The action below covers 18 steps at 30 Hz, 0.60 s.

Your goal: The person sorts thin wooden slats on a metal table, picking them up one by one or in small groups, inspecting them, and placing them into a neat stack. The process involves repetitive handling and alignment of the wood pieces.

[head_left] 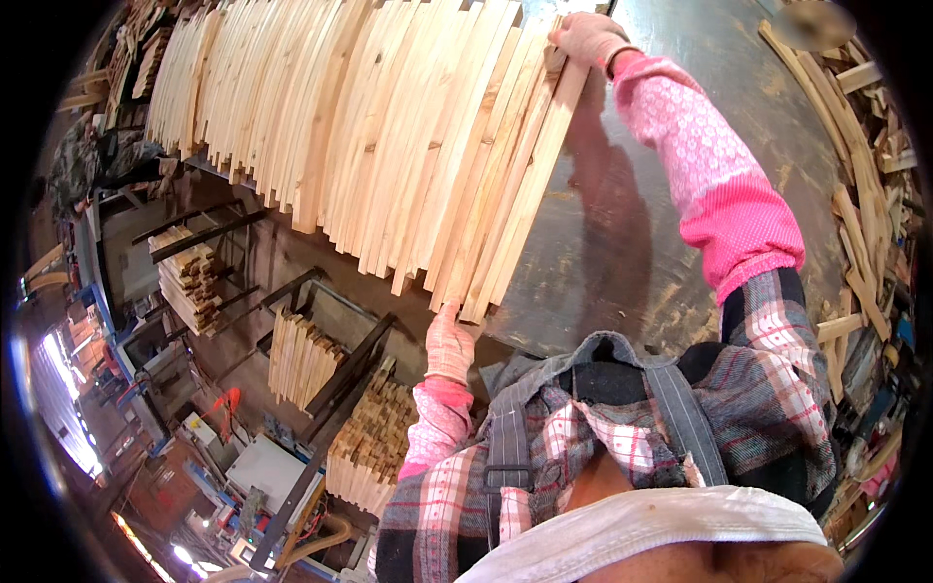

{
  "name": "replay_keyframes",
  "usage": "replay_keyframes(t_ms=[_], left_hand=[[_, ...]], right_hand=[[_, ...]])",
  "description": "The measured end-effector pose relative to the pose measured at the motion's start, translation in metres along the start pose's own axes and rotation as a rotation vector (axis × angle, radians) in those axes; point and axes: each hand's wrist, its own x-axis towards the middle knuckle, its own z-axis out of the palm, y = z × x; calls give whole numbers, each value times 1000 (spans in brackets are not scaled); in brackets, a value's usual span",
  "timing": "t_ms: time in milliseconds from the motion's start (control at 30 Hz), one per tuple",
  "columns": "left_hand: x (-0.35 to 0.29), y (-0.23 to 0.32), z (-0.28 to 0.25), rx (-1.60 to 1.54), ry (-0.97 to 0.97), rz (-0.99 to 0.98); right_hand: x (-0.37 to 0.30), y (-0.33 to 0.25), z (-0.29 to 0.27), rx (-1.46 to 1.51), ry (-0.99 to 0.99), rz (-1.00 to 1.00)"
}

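A long row of pale wooden slats (369, 136) lies side by side on a dark metal tabletop (544, 301), their near ends uneven and jutting past its edge. My right hand (588, 41), in a pale pink glove, is closed over the far end of the outermost slats at the row's right side. At the near end, my left hand (450, 348), gloved in the same way, grips the end of a slat close to that side; its thumb and some fingers are hidden. Pink patterned sleeve covers reach up both forearms.
Below the table's left edge, stacked wood pieces (374, 437) and smaller stacks (301, 360) sit among dark metal rails (350, 374). Loose offcuts (865, 214) pile up along the right. Someone in camouflage clothing (78, 165) is at the far left. A white box-like surface (272, 471) stands lower left.
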Motion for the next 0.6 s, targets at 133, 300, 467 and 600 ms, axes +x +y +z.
replay_keyframes(t_ms=[133,300,467,600], left_hand=[[20,-21,-68,387,-126,279],[-64,-8,-42,92,-181,190],[-93,14,-45,398,-602,-25],[-94,4,40,436,-762,-36]], right_hand=[[-60,-44,-59,249,69,69],[-109,-4,-53,1311,146,52],[-169,28,-23,2165,296,-69],[-239,25,54,2130,206,67]])
